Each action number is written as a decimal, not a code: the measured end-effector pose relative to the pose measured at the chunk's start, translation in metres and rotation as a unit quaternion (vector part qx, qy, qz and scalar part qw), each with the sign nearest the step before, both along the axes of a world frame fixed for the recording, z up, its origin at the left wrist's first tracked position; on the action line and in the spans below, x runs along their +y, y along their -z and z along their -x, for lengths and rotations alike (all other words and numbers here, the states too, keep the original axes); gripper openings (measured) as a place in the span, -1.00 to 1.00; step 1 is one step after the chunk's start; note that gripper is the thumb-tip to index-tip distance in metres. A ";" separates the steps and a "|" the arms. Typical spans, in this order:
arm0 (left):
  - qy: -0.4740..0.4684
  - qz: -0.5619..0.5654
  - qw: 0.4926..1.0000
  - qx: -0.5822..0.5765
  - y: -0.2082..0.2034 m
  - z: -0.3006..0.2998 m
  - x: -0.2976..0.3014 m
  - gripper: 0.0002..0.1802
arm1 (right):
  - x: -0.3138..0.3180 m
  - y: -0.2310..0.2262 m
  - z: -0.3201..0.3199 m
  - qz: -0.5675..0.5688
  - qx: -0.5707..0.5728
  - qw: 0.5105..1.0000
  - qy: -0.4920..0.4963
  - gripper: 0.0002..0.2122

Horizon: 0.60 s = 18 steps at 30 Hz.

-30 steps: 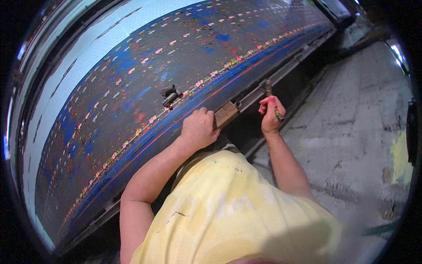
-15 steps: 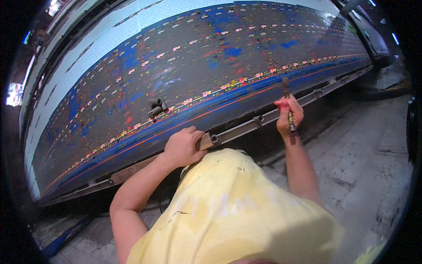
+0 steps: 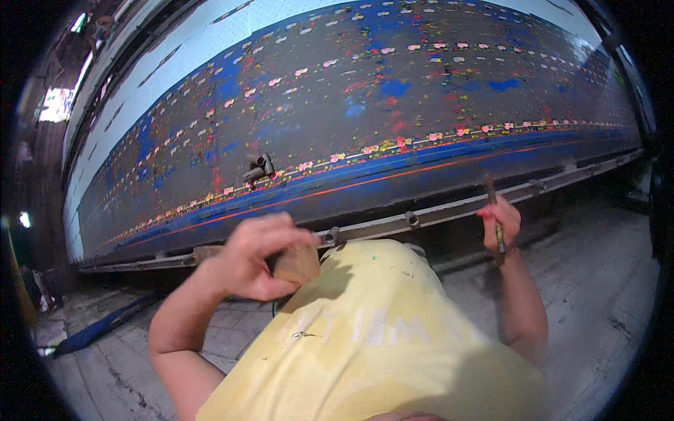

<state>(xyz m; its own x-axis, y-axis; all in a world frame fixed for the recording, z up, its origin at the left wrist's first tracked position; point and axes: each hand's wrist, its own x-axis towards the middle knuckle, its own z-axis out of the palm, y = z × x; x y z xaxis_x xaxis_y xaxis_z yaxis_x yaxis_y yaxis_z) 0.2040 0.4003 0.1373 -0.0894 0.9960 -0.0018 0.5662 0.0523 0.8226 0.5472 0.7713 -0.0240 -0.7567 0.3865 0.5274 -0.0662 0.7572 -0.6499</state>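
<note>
A brown block point(image 3: 298, 264) is gripped between the left hand's point(image 3: 244, 254) thumb and fingers, before the yellow shirt point(image 3: 365, 309); a slender stained rod point(image 3: 500, 240) is enclosed by the right hand's point(image 3: 507, 220) curled fingers. Both are picked up, neither set down; short tubes point(image 3: 265, 166) are left lying on the paint-flecked table point(image 3: 319, 98).

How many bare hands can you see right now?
2: the left hand, left of centre, holding a brown block; the right hand, farther right, holding a slim tool.
</note>
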 end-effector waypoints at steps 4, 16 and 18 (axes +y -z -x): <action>-0.057 -0.006 0.989 0.138 -0.020 0.026 0.044 -0.34 | -0.020 -0.011 -0.031 0.077 -0.130 0.979 -0.134 -0.95; 0.095 -0.114 0.903 0.402 0.121 -0.010 0.244 -0.36 | -0.134 0.024 -0.024 0.480 -0.278 0.830 -0.064 -0.79; 0.111 -0.205 0.889 0.395 0.123 -0.024 0.235 -0.37 | -0.141 0.030 -0.026 0.505 -0.241 0.828 -0.042 -0.78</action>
